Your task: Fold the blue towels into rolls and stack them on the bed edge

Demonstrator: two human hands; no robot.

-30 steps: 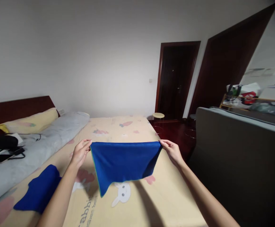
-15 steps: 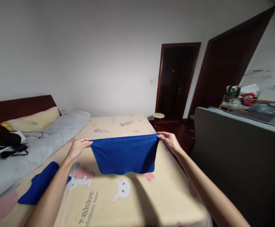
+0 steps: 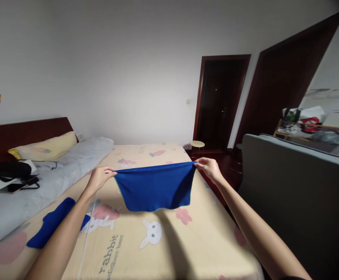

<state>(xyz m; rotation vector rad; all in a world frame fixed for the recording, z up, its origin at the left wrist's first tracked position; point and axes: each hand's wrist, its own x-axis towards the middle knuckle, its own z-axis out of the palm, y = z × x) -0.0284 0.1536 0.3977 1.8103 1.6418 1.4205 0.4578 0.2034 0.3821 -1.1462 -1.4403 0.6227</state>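
A blue cloth (image 3: 156, 188) hangs stretched between my two hands above the bed (image 3: 134, 252). My left hand (image 3: 101, 178) pinches its upper left corner. At the upper right corner, the fingers of my right hand (image 3: 208, 168) are closed on the cloth. The top edge is pulled nearly straight, and the lower edge hangs free with a slight wave. A second blue cloth (image 3: 51, 221) lies crumpled on the sheet at the left, partly hidden behind my left forearm.
A grey quilt (image 3: 79, 165) and a yellow pillow (image 3: 47, 147) lie by the dark headboard (image 3: 29, 132). A phone (image 3: 19, 186) rests on the quilt. At the right stands a grey panel (image 3: 289, 202). A round stool (image 3: 197, 144) is near the doorway.
Both hands have risen slightly with the blue cloth, and its lower edge hangs a little higher. The view has shifted slightly left.
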